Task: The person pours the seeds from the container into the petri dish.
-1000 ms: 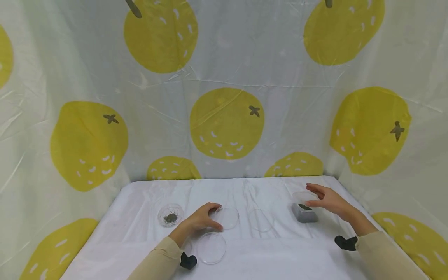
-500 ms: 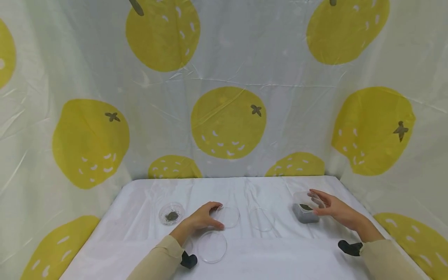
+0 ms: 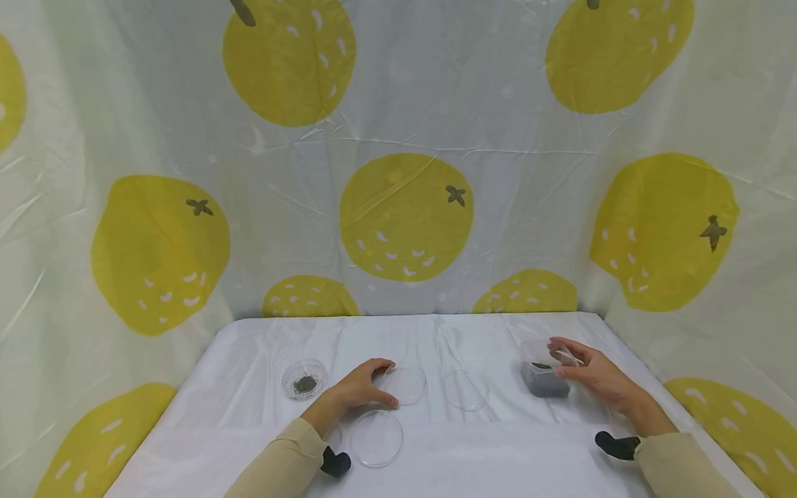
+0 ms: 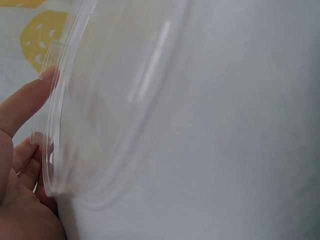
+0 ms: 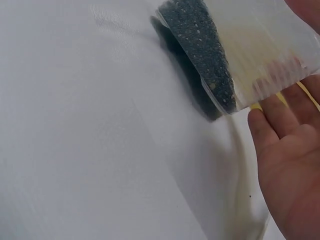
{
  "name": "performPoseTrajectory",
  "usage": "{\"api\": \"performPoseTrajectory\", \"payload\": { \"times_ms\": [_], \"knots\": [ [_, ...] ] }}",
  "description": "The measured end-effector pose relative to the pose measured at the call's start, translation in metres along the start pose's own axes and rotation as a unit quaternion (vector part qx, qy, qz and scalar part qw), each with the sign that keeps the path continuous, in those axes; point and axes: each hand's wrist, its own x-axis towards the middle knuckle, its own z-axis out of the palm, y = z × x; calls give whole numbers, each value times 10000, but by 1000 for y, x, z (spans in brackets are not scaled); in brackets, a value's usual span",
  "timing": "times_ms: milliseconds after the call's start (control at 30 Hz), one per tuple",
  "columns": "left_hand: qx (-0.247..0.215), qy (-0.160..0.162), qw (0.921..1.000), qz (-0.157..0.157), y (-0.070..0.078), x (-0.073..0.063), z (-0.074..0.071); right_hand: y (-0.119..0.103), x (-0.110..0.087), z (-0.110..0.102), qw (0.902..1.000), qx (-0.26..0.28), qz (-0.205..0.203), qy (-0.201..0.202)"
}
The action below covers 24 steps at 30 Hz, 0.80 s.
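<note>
My left hand holds a clear round petri dish, thumb at its near side and fingers at its far side. In the left wrist view the thumb touches the clear wall, with a large dish in front. At the right, my right hand grips the upper part of a clear square plastic container between thumb and fingers. Dark grains fill its lower part, close over the white cloth in the right wrist view.
A petri dish with a dark green heap stands at the left. Another clear dish lies between my hands, and one more is nearer me. Part of a further dish shows beside my left wrist. A fruit-print curtain borders the white table.
My right hand has lowered from just above and beside the square container and taken hold of its upper part. The container has shifted slightly right. The left hand keeps its place.
</note>
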Motion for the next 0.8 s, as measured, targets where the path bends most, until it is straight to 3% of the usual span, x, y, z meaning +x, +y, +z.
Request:
{"api": "performPoseTrajectory", "payload": {
  "times_ms": [267,800],
  "knots": [
    [-102,-10,9999,-22,-1,0,0,-16,11,13,9968,-644,170,449],
    [6,54,10000,2,-2,0,2,-47,42,46,9935,-903,132,677]
  ]
}}
